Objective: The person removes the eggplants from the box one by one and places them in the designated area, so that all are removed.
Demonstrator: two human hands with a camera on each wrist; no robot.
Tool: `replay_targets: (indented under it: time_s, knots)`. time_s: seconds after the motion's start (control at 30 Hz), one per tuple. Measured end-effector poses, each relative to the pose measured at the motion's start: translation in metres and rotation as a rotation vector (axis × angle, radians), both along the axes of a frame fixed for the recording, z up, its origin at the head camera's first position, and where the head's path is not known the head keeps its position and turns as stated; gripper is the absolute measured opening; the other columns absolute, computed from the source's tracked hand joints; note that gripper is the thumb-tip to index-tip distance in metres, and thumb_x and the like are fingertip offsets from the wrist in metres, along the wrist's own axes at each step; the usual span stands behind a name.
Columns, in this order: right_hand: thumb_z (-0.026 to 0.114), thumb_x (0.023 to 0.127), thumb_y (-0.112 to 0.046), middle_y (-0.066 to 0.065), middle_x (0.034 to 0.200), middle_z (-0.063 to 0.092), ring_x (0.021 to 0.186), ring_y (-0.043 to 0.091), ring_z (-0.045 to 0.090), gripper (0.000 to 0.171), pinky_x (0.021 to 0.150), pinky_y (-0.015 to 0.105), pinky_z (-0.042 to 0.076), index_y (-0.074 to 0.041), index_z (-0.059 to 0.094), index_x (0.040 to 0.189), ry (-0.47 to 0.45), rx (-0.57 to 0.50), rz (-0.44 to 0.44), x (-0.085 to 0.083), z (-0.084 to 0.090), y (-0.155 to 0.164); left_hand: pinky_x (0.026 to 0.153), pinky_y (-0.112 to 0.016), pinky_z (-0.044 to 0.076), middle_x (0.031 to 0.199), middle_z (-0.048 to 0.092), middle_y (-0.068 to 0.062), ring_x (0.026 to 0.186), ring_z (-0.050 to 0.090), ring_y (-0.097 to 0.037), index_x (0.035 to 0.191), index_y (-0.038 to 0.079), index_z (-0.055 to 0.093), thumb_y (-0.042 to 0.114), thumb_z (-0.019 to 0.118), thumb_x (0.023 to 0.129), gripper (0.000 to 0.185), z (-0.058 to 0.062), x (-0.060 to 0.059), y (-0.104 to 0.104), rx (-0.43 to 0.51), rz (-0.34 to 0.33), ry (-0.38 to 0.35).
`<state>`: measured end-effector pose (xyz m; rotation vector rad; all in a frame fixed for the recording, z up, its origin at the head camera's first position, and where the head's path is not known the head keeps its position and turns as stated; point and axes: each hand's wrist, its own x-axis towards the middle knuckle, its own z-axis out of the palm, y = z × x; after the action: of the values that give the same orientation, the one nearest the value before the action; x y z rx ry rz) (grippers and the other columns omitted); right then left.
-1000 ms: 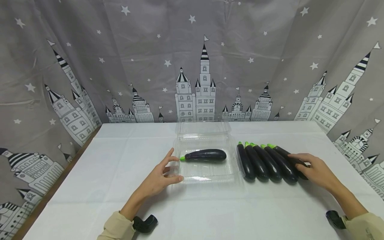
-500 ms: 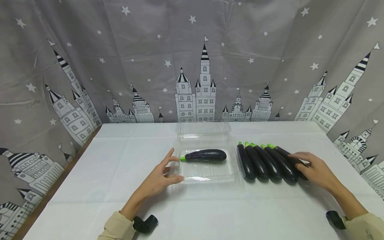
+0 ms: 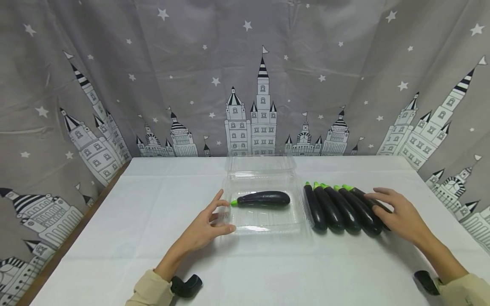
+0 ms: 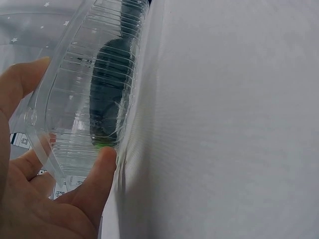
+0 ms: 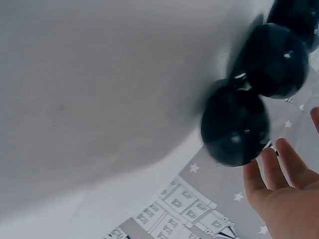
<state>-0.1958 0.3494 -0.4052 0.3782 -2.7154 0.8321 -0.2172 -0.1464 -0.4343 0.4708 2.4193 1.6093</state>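
Note:
A clear plastic clamshell container lies with its lid raised at the back. One eggplant with a green stem is inside it, stem to the left. My left hand holds the container's near left corner, thumb at the front and fingers along the left side; in the left wrist view the thumb meets the ribbed wall. Several more eggplants lie in a slanted row to the right. Over the rightmost one rests my right hand, fingers extended; in the right wrist view its fingertips touch or nearly touch the eggplant.
White cloth covers the table. A grey curtain printed with castles and stars hangs behind it. A black wrist device sits below the left hand, another black device below the right.
My right hand has risen slightly, and its fingers have straightened over the rightmost eggplant. The left hand and the container stay as they were; the whole view shifts a little.

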Motion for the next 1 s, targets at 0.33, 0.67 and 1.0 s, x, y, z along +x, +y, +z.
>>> replay_targets:
  time_s: [0.33, 0.67, 1.0]
  knots:
    - [0.064, 0.086, 0.003, 0.027, 0.13, 0.053, 0.12, 0.053, 0.045, 0.031, 0.09, 0.07, 0.035, -0.001, 0.069, 0.116, 0.048, -0.07, 0.092, 0.005, 0.014, -0.031, 0.107, -0.061, 0.032, 0.165, 0.005, -0.005, 0.131, 0.043, -0.048, 0.13, 0.006, 0.05, 0.024, 0.077, 0.087, 0.054, 0.0, 0.0, 0.0, -0.008, -0.017, 0.018]
    - [0.067, 0.087, 0.0, 0.016, 0.129, 0.059, 0.12, 0.04, 0.052, 0.028, 0.094, 0.037, 0.041, -0.009, 0.072, 0.113, 0.089, -0.076, 0.204, 0.007, 0.022, -0.071, 0.107, -0.06, 0.033, 0.165, 0.006, -0.005, 0.131, 0.044, -0.047, 0.129, 0.006, 0.05, 0.022, 0.077, 0.087, 0.053, -0.001, 0.0, 0.0, -0.012, -0.008, 0.018]
    - [0.069, 0.09, -0.006, 0.007, 0.133, 0.059, 0.128, 0.032, 0.049, 0.026, 0.101, 0.025, 0.037, -0.012, 0.073, 0.116, 0.034, -0.142, 0.249, 0.011, 0.022, -0.11, 0.108, -0.058, 0.033, 0.165, 0.006, 0.0, 0.131, 0.045, -0.044, 0.131, 0.008, 0.05, 0.025, 0.079, 0.084, 0.057, -0.001, 0.001, 0.0, -0.004, -0.002, 0.01]
